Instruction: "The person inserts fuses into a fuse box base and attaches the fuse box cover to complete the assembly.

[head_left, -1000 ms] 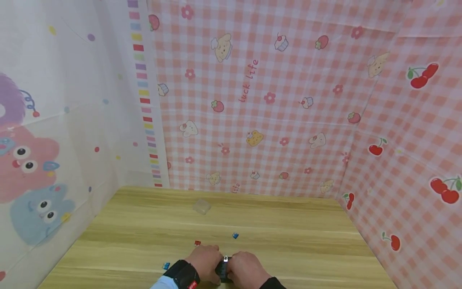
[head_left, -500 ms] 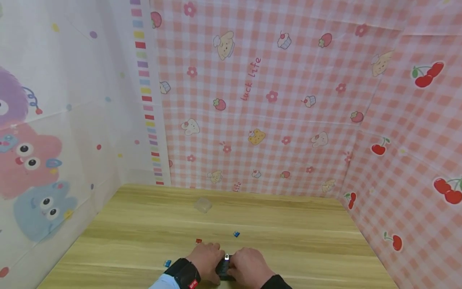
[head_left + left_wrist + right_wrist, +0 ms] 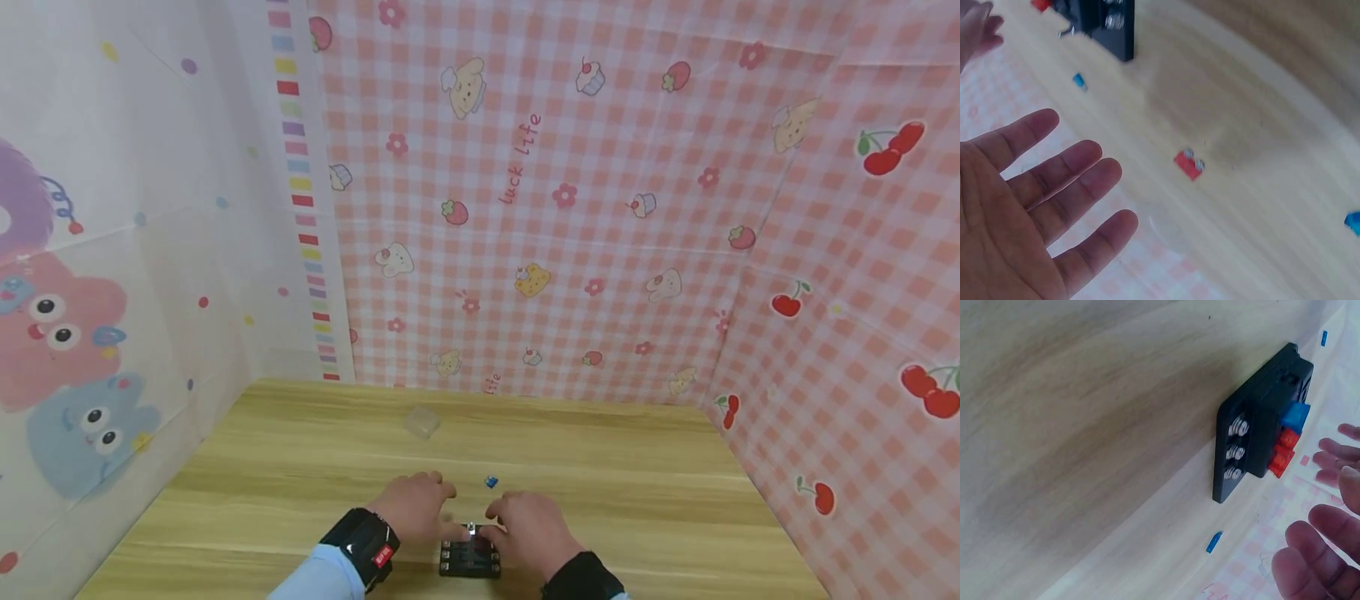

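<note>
A black fuse block (image 3: 469,567) with silver screw terminals lies on the table at the front. In the right wrist view, red blade fuses (image 3: 1282,461) and a blue blade fuse (image 3: 1295,417) stand in its top. My left hand (image 3: 411,507) is spread at the block's left, palm and straight fingers showing in the left wrist view, thumb at the block's far edge. On the other side, my right hand (image 3: 534,529) has relaxed fingers, its thumb at the far edge too. Neither hand grips anything.
A loose red fuse (image 3: 1189,165) and a blue fuse (image 3: 1352,222) lie on the table, both hidden in the head view. Another blue fuse (image 3: 491,482) sits beyond the block. Farther back is a clear plastic cover (image 3: 422,422). Patterned cloth walls enclose the table.
Both hands have come off the sides of the fuse block and their fingers have opened. The left hand has shifted left and away, and more of the block shows.
</note>
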Demonstrator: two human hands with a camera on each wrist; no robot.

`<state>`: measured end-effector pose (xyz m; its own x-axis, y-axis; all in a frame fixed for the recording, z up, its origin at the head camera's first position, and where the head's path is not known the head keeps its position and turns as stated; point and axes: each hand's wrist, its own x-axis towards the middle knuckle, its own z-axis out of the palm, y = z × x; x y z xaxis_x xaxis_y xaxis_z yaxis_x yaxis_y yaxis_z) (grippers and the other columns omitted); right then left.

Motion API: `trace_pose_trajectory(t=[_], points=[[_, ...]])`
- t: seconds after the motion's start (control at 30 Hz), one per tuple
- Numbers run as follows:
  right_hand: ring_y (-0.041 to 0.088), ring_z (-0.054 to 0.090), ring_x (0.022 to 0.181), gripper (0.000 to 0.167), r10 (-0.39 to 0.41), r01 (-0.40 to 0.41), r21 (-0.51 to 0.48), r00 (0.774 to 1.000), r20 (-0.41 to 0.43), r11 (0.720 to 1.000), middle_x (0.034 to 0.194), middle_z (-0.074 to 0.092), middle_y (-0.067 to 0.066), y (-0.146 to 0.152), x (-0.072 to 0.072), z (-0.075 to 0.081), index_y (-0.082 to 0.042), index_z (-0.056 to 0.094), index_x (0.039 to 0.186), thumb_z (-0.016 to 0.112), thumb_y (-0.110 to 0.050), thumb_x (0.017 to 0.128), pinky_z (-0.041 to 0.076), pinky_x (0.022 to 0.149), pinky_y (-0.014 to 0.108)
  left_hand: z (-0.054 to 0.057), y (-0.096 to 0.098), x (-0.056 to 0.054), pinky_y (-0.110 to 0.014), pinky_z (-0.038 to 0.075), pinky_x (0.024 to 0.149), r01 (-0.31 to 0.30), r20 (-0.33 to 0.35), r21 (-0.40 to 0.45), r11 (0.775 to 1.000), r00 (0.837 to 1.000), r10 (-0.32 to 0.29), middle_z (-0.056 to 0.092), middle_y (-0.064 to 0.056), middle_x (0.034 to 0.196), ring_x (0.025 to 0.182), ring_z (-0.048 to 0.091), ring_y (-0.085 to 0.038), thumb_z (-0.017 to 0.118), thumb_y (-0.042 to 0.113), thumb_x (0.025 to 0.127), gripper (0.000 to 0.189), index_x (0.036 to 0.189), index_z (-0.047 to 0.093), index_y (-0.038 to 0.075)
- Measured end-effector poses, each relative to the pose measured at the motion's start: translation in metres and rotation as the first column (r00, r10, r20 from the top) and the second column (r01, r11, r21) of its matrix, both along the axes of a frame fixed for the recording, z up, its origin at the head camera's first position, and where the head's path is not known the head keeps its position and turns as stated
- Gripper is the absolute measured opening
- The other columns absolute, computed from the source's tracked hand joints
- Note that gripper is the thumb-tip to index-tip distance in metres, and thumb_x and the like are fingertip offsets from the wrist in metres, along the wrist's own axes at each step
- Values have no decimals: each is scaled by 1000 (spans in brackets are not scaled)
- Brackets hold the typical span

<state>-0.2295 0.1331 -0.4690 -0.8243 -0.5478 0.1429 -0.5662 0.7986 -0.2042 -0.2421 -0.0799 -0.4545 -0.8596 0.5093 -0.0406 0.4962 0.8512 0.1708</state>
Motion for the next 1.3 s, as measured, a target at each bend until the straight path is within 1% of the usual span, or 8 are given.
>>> trace_pose_trajectory(t=[0.13, 0.23, 0.33, 0.5, 0.7, 0.93, 1.17, 1.3], points=[[6, 60, 72, 27, -27, 27, 2, 999, 43, 1000, 84, 67, -6, 2, -4, 1, -13, 76, 99, 72, -38, 89, 49, 64, 29, 5, -9, -7, -47, 52, 84, -34, 0, 52, 998, 999, 34, 66, -13, 112, 101, 64, -30, 59, 61, 90, 60, 117, 70, 8], [8, 62, 78, 32, -46, 46, 6, 996, 78, 999, 90, 68, -5, 2, -5, 3, -13, 76, 104, 71, -41, 89, 51, 69, 32, 7, -16, -14, -48, 51, 86, -61, -10, 76, 995, 998, 62, 65, -14, 114, 103, 64, -31, 56, 59, 93, 58, 117, 70, 8], [10, 62, 81, 36, -59, 57, 17, 995, 85, 998, 94, 68, -3, 3, -5, 4, -13, 75, 107, 71, -44, 89, 51, 72, 34, 9, -23, -19, -50, 50, 87, -94, -1, 96, 991, 995, 95, 64, -15, 115, 105, 63, -32, 60, 54, 93, 54, 118, 69, 8], [14, 63, 86, 43, -76, 72, 43, 994, 82, 996, 99, 69, 0, 3, -6, 4, -14, 74, 109, 70, -50, 87, 51, 76, 37, 16, -33, -23, -50, 49, 90, -130, 4, 109, 986, 992, 130, 63, -16, 118, 108, 62, -34, 67, 44, 92, 46, 119, 68, 6], [16, 62, 89, 54, -90, 83, 64, 988, 122, 994, 102, 68, 2, 3, -6, 5, -13, 72, 115, 71, -57, 84, 51, 77, 39, 21, -42, -27, -49, 50, 89, -155, -17, 109, 982, 987, 158, 64, -15, 111, 101, 63, -32, 73, 36, 89, 43, 116, 68, 3], [19, 62, 90, 62, -92, 82, 83, 989, 117, 993, 105, 67, 4, 4, -3, 2, -13, 71, 118, 74, -60, 78, 51, 76, 40, 17, -51, -32, -48, 50, 87, -177, -27, 78, 981, 983, 179, 64, -14, 106, 96, 63, -30, 77, 32, 86, 42, 114, 68, 3], [21, 62, 96, 67, -115, 99, 101, 979, 167, 990, 111, 66, 6, 3, 0, 0, -13, 69, 122, 75, -62, 76, 51, 80, 44, 12, -55, -31, -48, 50, 88, -198, 2, 71, 978, 980, 198, 64, -12, 101, 95, 63, -30, 78, 29, 85, 40, 112, 68, 2], [22, 62, 98, 68, -111, 95, 105, 980, 166, 990, 112, 66, 6, 2, 2, -1, -13, 69, 121, 76, -62, 75, 51, 82, 44, 8, -53, -30, -48, 49, 87, -192, 22, 70, 979, 981, 191, 63, -12, 100, 93, 63, -30, 78, 29, 85, 41, 113, 68, 1]])
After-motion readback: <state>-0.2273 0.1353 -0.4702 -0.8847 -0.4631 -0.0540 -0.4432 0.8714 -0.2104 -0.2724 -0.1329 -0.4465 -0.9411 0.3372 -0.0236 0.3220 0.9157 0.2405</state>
